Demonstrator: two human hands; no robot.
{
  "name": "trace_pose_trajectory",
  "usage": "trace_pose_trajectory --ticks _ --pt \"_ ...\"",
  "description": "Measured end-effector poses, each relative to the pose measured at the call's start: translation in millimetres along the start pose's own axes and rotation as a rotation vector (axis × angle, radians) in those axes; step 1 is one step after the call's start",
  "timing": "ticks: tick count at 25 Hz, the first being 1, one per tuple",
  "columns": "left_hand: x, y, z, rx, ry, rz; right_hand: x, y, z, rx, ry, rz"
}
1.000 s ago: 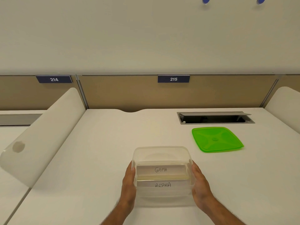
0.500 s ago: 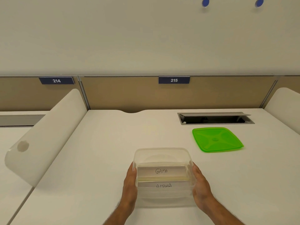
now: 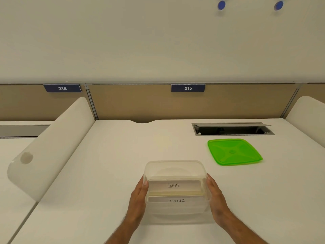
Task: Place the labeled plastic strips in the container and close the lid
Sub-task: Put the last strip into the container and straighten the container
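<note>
A clear plastic container (image 3: pixel 175 162) stands on the white desk near its front edge. Inside it two white strips stand upright: one labeled GAMA (image 3: pixel 174 185) and, nearer me, one labeled ALPHA (image 3: pixel 176 200) whose lower lettering is cut off by the container wall. My left hand (image 3: pixel 139 196) presses flat against the container's left side. On the opposite wall my right hand (image 3: pixel 215 196) lies the same way, fingers straight. The green lid (image 3: pixel 233 151) lies flat on the desk, apart from the container, to the back right.
An open cable hatch (image 3: pixel 232 129) is set in the desk behind the lid. A white rounded divider (image 3: pixel 52 143) borders the desk on the left, another (image 3: pixel 309 117) on the right. A tan back panel (image 3: pixel 140 103) carries the number plates 214 and 215.
The container sits slightly lower in view and more of the ALPHA lettering is hidden. Both hands stay on its sides. The lid has not moved.
</note>
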State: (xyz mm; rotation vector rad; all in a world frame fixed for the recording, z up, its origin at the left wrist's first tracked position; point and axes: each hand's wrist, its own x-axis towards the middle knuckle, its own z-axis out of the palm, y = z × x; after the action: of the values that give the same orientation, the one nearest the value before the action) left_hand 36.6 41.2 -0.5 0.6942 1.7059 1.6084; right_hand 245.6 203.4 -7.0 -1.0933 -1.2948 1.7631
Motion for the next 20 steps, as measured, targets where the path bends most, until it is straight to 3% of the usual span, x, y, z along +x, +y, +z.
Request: trace_pose_trajectory --ticks 5,9,11,15,20 --pt "10.6 14.7 -10.6 0.366 0.033 0.002 2.9 -15.8 -10.0 -0.395 -0.049 -0.142" --pt "28.5 32.6 0.3 0.952 0.004 0.223 13.6 -34.0 -25.2 -0.689 -0.066 -0.292" --pt "37.2 41.6 17.1 1.127 0.013 0.336 21.7 -40.1 -37.4 -0.868 -0.081 -0.369" --pt "47.4 55.8 63.9 1.276 -0.049 0.481 39.9 -48.9 -74.0 -1.137 -0.047 -0.407" --pt "62.1 62.0 133.6 1.326 -0.147 0.537 56.2 -58.5 -122.7 -1.321 0.049 -0.379"
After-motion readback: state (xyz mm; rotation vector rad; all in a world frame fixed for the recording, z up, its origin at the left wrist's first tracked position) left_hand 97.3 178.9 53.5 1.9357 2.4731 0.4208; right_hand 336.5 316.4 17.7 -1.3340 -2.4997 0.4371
